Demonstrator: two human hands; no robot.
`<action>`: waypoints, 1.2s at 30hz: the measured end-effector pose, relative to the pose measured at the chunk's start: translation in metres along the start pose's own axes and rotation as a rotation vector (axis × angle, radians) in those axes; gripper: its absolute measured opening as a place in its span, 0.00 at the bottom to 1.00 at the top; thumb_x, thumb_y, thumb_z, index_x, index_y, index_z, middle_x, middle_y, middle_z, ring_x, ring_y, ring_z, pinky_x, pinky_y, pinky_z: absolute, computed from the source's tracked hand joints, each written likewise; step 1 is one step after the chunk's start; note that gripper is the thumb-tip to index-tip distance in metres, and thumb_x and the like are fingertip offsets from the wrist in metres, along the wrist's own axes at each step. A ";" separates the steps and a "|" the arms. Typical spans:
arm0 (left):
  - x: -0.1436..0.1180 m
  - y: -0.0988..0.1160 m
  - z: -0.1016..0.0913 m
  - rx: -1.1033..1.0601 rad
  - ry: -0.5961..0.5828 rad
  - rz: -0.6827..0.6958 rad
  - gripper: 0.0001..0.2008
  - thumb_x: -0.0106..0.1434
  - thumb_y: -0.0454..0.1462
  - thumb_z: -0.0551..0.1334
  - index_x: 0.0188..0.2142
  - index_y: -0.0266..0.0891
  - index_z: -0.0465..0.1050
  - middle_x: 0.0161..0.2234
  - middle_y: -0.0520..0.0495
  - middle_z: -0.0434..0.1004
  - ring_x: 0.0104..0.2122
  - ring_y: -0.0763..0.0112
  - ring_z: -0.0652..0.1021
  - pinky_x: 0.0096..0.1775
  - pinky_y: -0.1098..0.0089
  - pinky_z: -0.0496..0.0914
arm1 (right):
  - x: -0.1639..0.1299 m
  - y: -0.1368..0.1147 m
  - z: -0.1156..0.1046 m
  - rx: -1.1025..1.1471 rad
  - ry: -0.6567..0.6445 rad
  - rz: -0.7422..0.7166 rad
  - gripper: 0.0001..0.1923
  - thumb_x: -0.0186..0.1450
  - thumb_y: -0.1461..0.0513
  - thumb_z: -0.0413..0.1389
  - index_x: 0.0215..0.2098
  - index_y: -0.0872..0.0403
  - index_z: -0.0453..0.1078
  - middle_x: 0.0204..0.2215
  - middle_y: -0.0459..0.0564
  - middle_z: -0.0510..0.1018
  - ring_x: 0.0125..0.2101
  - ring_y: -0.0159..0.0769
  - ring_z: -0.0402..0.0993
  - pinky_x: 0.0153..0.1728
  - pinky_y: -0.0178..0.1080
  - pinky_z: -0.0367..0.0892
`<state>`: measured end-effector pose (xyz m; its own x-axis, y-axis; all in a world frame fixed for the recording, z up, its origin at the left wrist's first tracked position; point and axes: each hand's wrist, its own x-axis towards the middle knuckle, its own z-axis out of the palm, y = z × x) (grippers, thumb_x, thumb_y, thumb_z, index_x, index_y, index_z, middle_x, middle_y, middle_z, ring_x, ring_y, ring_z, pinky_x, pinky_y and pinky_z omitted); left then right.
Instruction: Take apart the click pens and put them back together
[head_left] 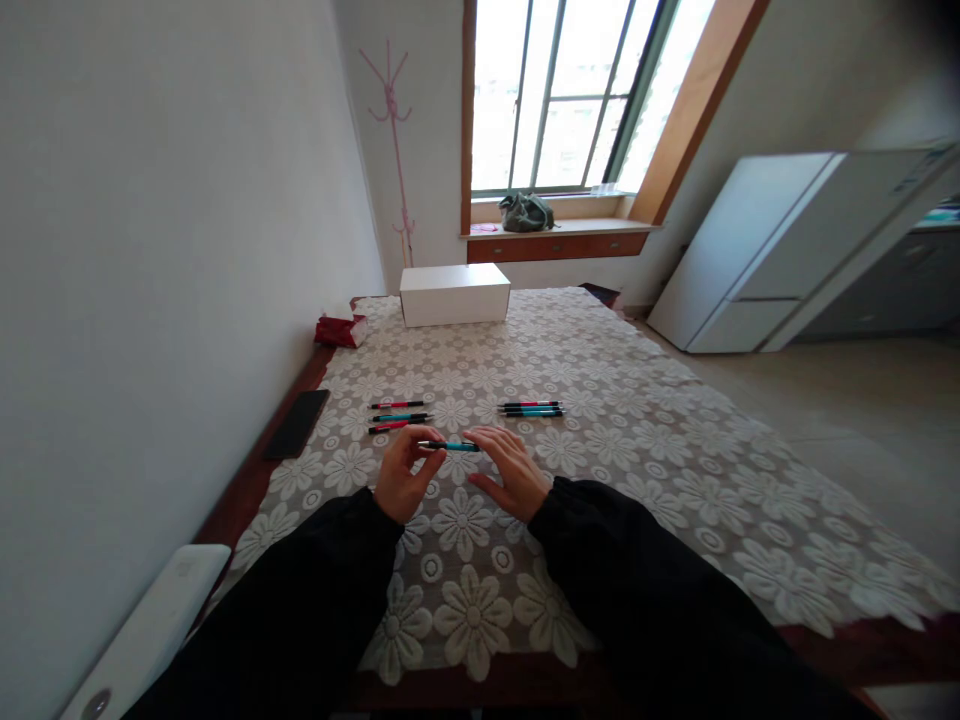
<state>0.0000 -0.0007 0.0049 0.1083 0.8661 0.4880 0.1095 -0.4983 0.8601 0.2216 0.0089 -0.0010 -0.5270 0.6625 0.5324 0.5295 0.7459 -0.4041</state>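
Note:
A blue and black pen (pixel 456 446) lies level between my two hands, just above or on the lace tablecloth. My left hand (pixel 405 474) is closed on its left end, pinched between thumb and fingers. At the pen's other end is my right hand (pixel 513 470), fingers stretched out and thumb apart; its fingertips are close to the tip, and I cannot tell whether they touch it. Beyond my left hand lie a red and black pen (pixel 397 405), a blue one (pixel 400 417) and another red one (pixel 390 427). To the right, red and blue pens (pixel 531 410) lie close together.
A floral lace tablecloth (pixel 465 525) covers the table. A white box (pixel 455 295) stands at the far end, with a red tissue packet (pixel 341 331) left of it. A black phone (pixel 298 424) lies at the left edge, near the wall. A white device (pixel 150 625) sits at lower left.

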 end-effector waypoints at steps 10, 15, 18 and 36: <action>0.006 -0.010 -0.012 0.658 -0.287 -0.130 0.09 0.60 0.44 0.67 0.34 0.40 0.74 0.37 0.45 0.79 0.43 0.57 0.77 0.52 0.54 0.68 | -0.005 0.007 0.002 -0.041 -0.118 0.082 0.11 0.73 0.61 0.46 0.45 0.51 0.70 0.39 0.52 0.76 0.41 0.38 0.73 0.44 0.39 0.68; 0.009 -0.018 -0.022 0.839 -0.301 -0.112 0.11 0.60 0.46 0.67 0.36 0.42 0.77 0.45 0.44 0.78 0.52 0.55 0.73 0.59 0.52 0.61 | -0.006 0.011 0.006 -0.090 -0.209 0.134 0.11 0.72 0.63 0.46 0.45 0.52 0.70 0.39 0.50 0.75 0.39 0.36 0.73 0.41 0.36 0.68; 0.007 -0.020 -0.021 0.858 -0.331 -0.117 0.10 0.60 0.44 0.68 0.40 0.45 0.78 0.51 0.45 0.77 0.56 0.55 0.71 0.63 0.47 0.54 | -0.007 0.013 0.008 -0.099 -0.241 0.121 0.13 0.72 0.64 0.46 0.49 0.51 0.69 0.42 0.51 0.74 0.41 0.36 0.74 0.43 0.36 0.68; 0.012 -0.026 -0.026 0.722 -0.469 0.074 0.12 0.58 0.42 0.69 0.42 0.45 0.78 0.55 0.44 0.74 0.63 0.51 0.65 0.64 0.48 0.57 | -0.006 0.010 0.005 -0.104 -0.272 0.138 0.09 0.72 0.62 0.47 0.46 0.52 0.69 0.40 0.51 0.76 0.40 0.37 0.73 0.42 0.37 0.66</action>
<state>-0.0269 0.0240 -0.0077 0.5193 0.8039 0.2901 0.6699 -0.5937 0.4458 0.2267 0.0129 -0.0113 -0.5967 0.7613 0.2538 0.6659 0.6462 -0.3727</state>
